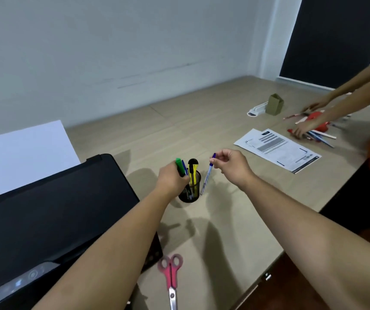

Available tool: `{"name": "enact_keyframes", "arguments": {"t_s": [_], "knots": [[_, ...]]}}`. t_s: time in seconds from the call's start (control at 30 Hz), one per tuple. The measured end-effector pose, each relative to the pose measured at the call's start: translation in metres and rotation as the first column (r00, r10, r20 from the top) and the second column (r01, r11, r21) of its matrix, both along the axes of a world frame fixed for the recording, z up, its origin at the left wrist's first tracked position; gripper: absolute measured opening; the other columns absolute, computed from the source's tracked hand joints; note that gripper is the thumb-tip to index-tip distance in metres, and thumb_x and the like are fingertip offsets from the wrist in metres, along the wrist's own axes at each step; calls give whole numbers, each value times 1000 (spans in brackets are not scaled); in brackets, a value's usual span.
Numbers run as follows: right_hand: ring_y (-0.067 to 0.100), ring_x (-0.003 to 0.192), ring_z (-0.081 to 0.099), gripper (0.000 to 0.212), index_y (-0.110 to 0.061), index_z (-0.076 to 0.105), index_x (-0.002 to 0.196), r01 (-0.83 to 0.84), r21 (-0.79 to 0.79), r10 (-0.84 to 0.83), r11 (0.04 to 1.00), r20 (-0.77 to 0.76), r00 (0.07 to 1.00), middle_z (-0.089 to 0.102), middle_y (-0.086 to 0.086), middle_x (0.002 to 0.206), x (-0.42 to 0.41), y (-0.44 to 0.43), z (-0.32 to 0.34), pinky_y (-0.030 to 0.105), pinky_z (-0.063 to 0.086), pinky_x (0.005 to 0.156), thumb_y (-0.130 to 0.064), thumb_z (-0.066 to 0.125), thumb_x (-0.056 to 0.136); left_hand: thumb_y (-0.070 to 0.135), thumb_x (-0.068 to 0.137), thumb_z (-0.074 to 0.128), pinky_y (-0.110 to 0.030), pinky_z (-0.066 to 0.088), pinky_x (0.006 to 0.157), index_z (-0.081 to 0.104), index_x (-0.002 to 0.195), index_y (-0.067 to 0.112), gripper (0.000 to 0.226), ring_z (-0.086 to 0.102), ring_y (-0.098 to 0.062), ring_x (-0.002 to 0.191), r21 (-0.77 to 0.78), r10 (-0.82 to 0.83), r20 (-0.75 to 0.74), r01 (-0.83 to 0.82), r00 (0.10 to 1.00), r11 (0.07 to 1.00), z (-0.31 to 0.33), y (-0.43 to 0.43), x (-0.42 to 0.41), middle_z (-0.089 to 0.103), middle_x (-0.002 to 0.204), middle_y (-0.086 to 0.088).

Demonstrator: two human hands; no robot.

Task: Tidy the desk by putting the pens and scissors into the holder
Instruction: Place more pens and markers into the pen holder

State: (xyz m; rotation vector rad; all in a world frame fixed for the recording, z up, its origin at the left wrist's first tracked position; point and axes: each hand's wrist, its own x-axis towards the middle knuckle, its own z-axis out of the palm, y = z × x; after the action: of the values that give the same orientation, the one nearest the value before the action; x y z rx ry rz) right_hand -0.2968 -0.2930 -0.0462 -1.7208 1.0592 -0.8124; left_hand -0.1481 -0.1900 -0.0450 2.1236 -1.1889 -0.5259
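Left hand (172,178) grips a green marker (180,167) over the holder (190,190); right hand (228,163) pinches a blue pen (208,174) just beside it (scissors (171,278) lie nearer on the table (213,242)).

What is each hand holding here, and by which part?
Right hand pinches the striped blue pen at its capped top end. Left hand grips the green marker around its lower barrel.

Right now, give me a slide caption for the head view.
Both hands load pens into the black holder; pink scissors wait on the desk.
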Motion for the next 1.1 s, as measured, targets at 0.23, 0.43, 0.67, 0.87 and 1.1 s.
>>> {"name": "enact_keyframes", "arguments": {"t_s": [0.23, 0.43, 0.67, 0.87, 1.1], "knots": [[15, 77, 65, 10, -20, 66, 79, 15, -66, -13, 998, 28, 1000, 65, -8, 71, 51, -39, -12, 26, 53, 76, -11, 65, 85, 20, 91, 47, -37, 50, 75, 52, 90, 6, 15, 66, -32, 91, -32, 145, -62, -147, 988, 989, -6, -50, 37, 68, 97, -20], [19, 82, 68, 5, -17, 70, 83, -107, -39, 102, 994, -103, 989, 68, -2, 78, 78, -57, -46, 29, 55, 80, -13, 67, 84, 16, 91, 53, -37, 52, 81, 63, 100, 0, 21, 65, -35, 94, 102, 120, 7, -120, 993, 987, -46, -70, 43, 69, 101, -20], [17, 81, 67, 8, -9, 72, 88, -211, 3, 204, 977, -284, 937, 74, 7, 88, 92, -60, -80, 24, 51, 77, -13, 69, 81, 18, 88, 61, -35, 48, 75, 64, 96, -3, 23, 64, -37, 93, 234, 130, 3, -127, 991, 964, -75, -79, 43, 69, 100, -23], [24, 80, 72, 11, -7, 73, 88, -139, 51, 147, 989, -273, 951, 75, 11, 85, 102, -62, -86, 41, 58, 82, -13, 72, 79, 24, 79, 72, -37, 50, 68, 65, 85, -3, 29, 65, -39, 84, 300, 149, 27, -150, 989, 942, -81, -83, 42, 69, 92, -25], [25, 69, 68, 29, -20, 52, 62, -123, 15, 121, 992, -316, 941, 61, 2, 63, 102, -57, -85, 39, 59, 69, -4, 69, 79, 27, 80, 72, -30, 43, 61, 49, 62, 13, 33, 52, -23, 64, 288, 176, 65, -188, 982, 939, -74, -82, 46, 55, 64, -4]]}}
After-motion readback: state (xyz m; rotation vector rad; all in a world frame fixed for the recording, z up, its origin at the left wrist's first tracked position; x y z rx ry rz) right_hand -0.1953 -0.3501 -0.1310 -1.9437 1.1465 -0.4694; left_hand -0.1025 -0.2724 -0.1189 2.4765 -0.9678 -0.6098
